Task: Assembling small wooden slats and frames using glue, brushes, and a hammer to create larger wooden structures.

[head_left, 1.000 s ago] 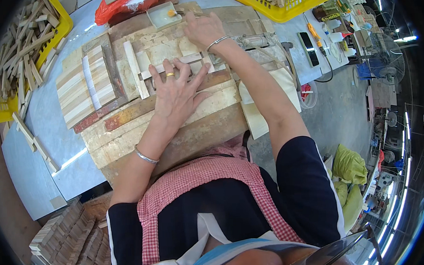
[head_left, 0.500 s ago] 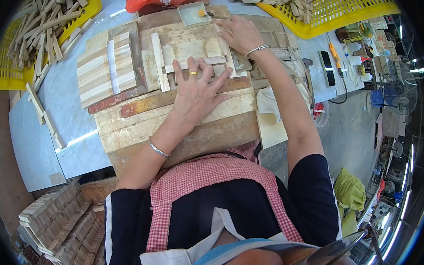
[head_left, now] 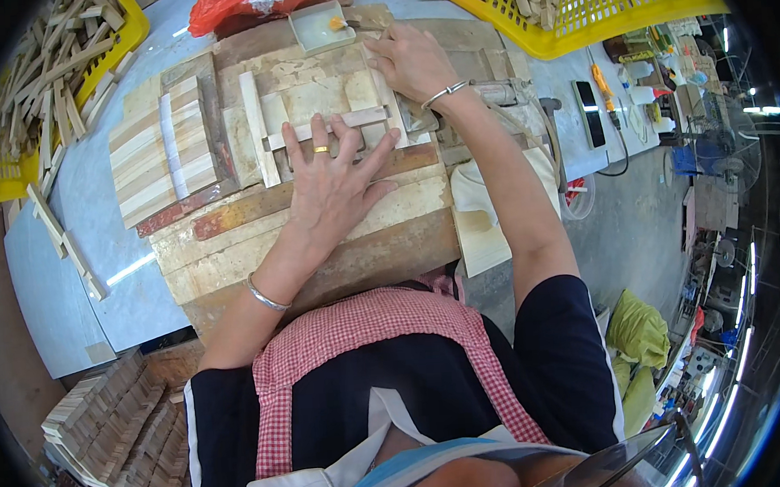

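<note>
Flat beneath left hand (head_left: 333,180): pale wooden slat (head_left: 347,121).

Bright, even daylight across the bench (head_left: 71,290), with a pale sheen glaring off its blue top at the left. Shadows are soft and short under the hands. Centre sharp, no motion blur. Fisheye bends straight edges hard toward the rim, and a black ring frames everything. Far right, small ceiling lights (head_left: 749,266) smear into streaks.
</note>
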The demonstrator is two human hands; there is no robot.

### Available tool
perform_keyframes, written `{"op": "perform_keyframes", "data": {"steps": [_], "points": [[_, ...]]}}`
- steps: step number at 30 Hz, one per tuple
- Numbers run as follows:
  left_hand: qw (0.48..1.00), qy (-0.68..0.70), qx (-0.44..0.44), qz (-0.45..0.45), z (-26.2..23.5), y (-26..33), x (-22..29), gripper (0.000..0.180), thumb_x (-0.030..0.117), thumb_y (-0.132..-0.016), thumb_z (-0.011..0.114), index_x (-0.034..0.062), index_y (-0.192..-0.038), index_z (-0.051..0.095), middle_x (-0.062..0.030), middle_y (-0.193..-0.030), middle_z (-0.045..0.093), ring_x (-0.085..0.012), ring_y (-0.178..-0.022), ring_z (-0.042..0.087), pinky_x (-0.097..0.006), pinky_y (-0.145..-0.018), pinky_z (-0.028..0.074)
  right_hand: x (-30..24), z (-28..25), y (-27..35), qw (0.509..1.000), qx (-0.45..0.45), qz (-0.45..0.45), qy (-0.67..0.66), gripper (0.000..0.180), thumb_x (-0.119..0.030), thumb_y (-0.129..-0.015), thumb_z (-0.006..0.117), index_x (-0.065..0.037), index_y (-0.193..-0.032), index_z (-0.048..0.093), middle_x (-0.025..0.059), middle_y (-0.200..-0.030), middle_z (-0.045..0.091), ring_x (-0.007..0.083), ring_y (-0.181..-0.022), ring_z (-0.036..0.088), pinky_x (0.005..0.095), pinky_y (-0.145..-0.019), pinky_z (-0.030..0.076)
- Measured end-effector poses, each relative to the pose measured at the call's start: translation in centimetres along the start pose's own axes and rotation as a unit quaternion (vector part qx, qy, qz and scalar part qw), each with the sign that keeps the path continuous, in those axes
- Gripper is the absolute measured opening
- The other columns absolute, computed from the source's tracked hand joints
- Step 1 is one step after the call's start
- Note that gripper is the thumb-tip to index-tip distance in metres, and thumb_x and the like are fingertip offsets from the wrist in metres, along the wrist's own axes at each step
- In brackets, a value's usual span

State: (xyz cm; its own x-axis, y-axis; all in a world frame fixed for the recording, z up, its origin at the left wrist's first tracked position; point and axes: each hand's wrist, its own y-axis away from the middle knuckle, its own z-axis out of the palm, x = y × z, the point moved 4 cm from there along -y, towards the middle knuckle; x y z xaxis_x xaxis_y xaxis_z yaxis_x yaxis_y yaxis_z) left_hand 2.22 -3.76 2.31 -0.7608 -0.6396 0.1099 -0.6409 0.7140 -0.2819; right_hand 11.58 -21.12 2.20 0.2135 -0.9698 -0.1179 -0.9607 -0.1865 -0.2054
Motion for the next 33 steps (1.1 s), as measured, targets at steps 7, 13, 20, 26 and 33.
{"op": "perform_keyframes", "data": {"steps": [7,13,20,26,33], "points": [[1.0,0.003,-0.01,-0.012,-0.3,0.1,-0.1,0.061,0.053,-0.083,0.057,0.0372,-0.139,0.041,-0.0226,-0.123,0.047,-0.0431,-0.117,0.042,-0.064,-0.099,0.026,-0.8,0.0,0.0,1.0,0.016,-0.024,0.003,0.028,-0.025,-0.085,0.059,-0.012,-0.109,0.067,0.0069,-0.094,0.06,0.0244,-0.093,0.057,0.0391,-0.08,0.043],[1.0,0.007,-0.013,-0.016,-0.3,1.1,-0.6,0.06,0.051,-0.082,0.06,0.0367,-0.138,0.043,-0.0224,-0.126,0.046,-0.0422,-0.12,0.041,-0.063,-0.102,0.024,-2.2,0.2,-0.1,0.999,-0.023,-0.023,0.029,0.031,-0.027,-0.086,0.058,-0.011,-0.112,0.066,0.0085,-0.099,0.061,0.0257,-0.099,0.056,0.0391,-0.082,0.043],[1.0,0.017,0.003,-0.011,0.2,1.6,-0.8,0.069,0.05,-0.084,0.057,0.0181,-0.143,0.037,-0.023,-0.13,0.044,-0.0418,-0.125,0.037,-0.061,-0.106,0.023,-1.1,-5.1,5.5,0.988,0.077,-0.027,-0.131,0.027,-0.019,-0.083,0.063,-0.008,-0.107,0.065,0.0116,-0.098,0.061,0.0298,-0.094,0.056,0.0393,-0.084,0.044],[0.998,0.0,0.059,-0.015,0.3,1.4,-1.2,0.074,0.045,-0.085,0.058,-0.0045,-0.135,0.038,-0.023,-0.133,0.044,-0.0389,-0.127,0.038,-0.055,-0.108,0.023,-0.1,-6.0,19.9,0.998,0.022,0.035,-0.05,0.033,-0.021,-0.081,0.065,-0.012,-0.113,0.062,0.0098,-0.113,0.057,0.0294,-0.101,0.052,0.0416,-0.085,0.042],[0.996,0.02,0.084,-0.016,2.0,2.7,-1.2,0.074,0.045,-0.085,0.057,-0.0074,-0.134,0.038,-0.0264,-0.134,0.044,-0.0403,-0.129,0.037,-0.054,-0.11,0.021,0.0,-2.8,23.7,0.992,0.102,0.044,0.053,0.049,-0.036,-0.082,0.063,-0.025,-0.128,0.054,0.0127,-0.138,0.042,0.035,-0.117,0.044,0.0458,-0.094,0.037]]}}
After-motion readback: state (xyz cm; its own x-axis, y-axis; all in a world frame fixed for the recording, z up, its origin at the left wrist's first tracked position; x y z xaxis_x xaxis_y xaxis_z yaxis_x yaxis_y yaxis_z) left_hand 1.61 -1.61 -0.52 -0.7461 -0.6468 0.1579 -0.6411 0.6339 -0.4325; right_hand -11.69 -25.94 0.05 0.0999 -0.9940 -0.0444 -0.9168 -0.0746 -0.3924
